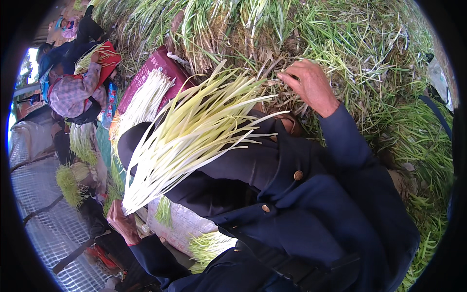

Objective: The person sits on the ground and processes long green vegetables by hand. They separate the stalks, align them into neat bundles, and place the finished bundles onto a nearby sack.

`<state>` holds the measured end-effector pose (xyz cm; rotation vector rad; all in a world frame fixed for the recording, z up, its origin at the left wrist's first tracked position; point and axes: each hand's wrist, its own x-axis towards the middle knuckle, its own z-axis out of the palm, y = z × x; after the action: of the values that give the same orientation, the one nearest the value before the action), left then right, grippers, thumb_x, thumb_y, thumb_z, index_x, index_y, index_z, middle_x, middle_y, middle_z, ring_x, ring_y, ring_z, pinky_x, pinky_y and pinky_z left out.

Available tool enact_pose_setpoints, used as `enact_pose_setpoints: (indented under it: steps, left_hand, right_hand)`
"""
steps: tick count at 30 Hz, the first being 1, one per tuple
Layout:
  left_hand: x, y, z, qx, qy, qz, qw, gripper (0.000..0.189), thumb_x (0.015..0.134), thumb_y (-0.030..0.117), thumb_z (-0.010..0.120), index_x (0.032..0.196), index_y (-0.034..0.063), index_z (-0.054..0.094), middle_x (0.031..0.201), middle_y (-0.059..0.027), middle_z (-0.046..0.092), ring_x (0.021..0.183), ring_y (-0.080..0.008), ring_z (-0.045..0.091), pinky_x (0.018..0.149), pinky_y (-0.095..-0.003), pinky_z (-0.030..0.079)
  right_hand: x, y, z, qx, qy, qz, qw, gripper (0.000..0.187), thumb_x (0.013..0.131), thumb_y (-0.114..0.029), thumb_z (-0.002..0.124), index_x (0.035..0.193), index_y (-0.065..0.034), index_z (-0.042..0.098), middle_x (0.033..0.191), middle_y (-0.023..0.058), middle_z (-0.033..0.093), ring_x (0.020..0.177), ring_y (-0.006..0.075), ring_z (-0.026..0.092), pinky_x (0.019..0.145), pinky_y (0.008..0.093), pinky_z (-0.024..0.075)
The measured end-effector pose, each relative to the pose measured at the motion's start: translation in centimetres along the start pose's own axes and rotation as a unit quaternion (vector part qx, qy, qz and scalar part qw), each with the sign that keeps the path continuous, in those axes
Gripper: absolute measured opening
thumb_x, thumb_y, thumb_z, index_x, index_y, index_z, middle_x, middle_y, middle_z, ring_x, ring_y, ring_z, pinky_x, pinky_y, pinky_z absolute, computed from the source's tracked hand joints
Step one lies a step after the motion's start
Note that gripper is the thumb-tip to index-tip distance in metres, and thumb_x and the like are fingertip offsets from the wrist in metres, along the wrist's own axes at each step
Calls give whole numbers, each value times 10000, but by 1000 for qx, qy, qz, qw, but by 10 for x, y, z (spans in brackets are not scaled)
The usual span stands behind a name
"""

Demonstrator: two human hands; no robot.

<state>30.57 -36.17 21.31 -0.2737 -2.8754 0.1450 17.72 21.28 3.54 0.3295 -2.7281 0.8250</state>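
My left hand [123,222], with a red string at its wrist, grips the white stem ends of a bundle of blanched yellow chives [189,142]. The leaves fan out over my dark-trousered knees, their yellow tips pointing towards my right side. My right hand [310,85] is raised beyond those tips, apart from the bundle. Its thumb and forefinger are bent towards each other; whether something thin is between them is not clear. Beyond my knee, a pile of white stems [146,98] lies on a maroon printed bag [164,69].
A heap of green chives and dry leaves [350,62] spreads along my right side. Another person in a checked sleeve [73,93] sits at the far left, holding chives over a red board [109,64]. More bundles [211,246] lie on a woven sack [178,222] to my left.
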Motion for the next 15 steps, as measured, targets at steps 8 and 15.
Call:
enact_pose_setpoints:
  steps: [8, 15]
  left_hand:
    - [-1, -3, 4, -42, 14, -22, 999, 298, 790, 207, 737, 799, -3, 525, 665, -185, 473, 582, -391, 499, 537, -424, 373]
    - [-4, -3, 4, -55, 13, -34, 998, 256, 772, 150, 720, 796, -3, 516, 659, -180, 462, 580, -382, 491, 541, -420, 373]
  right_hand:
    - [50, -37, 4, 258, -37, -109, 959, 212, 962, -190, 686, 1042, 1, 733, 986, 128, 707, 862, 287, 702, 770, 395, 556]
    - [70, -63, 27, 285, -112, -149, 940, 268, 970, -258, 683, 1043, -4, 725, 1000, 125, 701, 887, 312, 699, 805, 418, 556]
